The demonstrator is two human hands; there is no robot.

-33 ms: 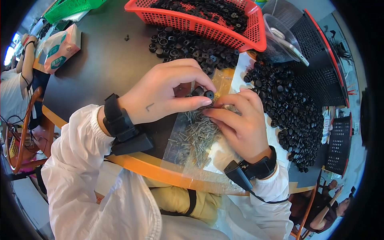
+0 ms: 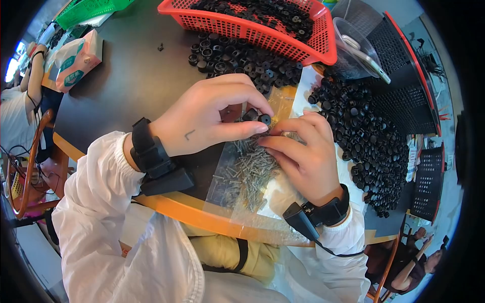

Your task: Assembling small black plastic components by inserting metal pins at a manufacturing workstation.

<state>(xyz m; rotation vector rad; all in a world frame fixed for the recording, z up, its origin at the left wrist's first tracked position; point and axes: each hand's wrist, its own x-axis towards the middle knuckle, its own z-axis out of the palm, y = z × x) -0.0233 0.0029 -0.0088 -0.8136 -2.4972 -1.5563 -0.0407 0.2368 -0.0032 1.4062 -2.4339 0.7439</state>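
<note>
My left hand (image 2: 197,118) holds a small round black plastic knob (image 2: 264,119) between thumb and bent fingers, its holed end facing outward. Another black piece (image 2: 250,115) shows just behind it, inside the curl of the fingers. Close beside, my right hand (image 2: 310,159) is closed in a pinch, its fingertips nearly meeting the left thumb. Whatever the right fingertips grip is too small to make out. Below both hands, a heap of small silvery metal pieces (image 2: 247,174), like screws or springs, lies on a clear plastic bag (image 2: 214,194).
Behind my hands, loose black round parts (image 2: 237,58) lie before a red basket (image 2: 242,33) of flat black pieces. More black caps (image 2: 371,136) are heaped to the right, near a plastic tub (image 2: 353,38) with a phone (image 2: 371,65). A tissue pack (image 2: 78,63) sits far left.
</note>
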